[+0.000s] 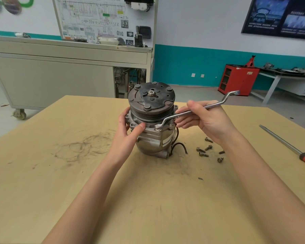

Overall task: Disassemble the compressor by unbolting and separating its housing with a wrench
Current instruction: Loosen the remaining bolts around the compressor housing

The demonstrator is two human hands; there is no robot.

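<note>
While bracing the compressor (153,145), standing upright in the middle of the table (42,182), wrapping the left hand (128,132) round its flange: thumb pressing across the front, fingers curling behind. Judging it heavy, rigid cast metal, probably greasy, so taking hold at that lugged flange rather than the smooth pulley up top, and bracing hard against the turning force. Setting the wrench (197,110) ring end down on a front flange bolt, seemingly seated. Gripping the shank mid-length with the right hand (204,118), thumb over, fingers curling under, far end poking out free. Passing several bolts (203,154) lying loose just right of the body, then ending on a screwdriver (289,147) resting well apart at the far right.
</note>
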